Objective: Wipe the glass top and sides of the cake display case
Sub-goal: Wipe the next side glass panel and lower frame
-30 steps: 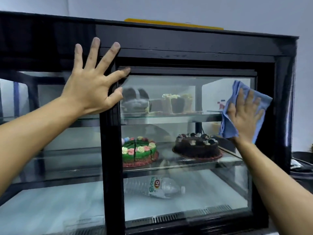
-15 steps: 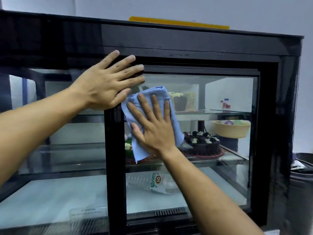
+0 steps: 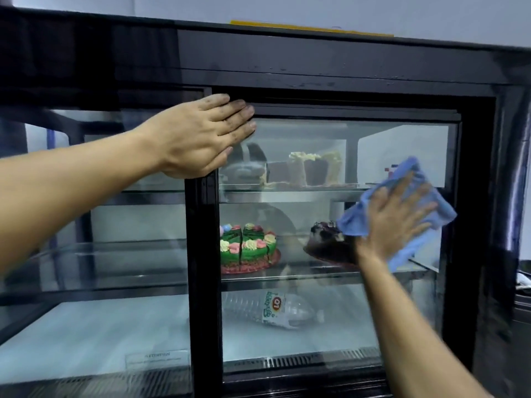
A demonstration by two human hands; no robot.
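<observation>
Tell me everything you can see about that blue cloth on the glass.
The blue cloth looks like soft microfibre, crumpled and folded, motion-blurred. The right hand presses it flat, fingers spread, against the right side of the display case front glass, in front of the chocolate cake. Its edges stick out above and below the hand.

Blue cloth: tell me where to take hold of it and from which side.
Take the blue cloth at its upper right corner, coming from the right. That part lies bare against the glass pane, while the right hand presses flat over its middle and lower left. The bottom tail hanging below the palm also looks free for a pinch grip.
</observation>
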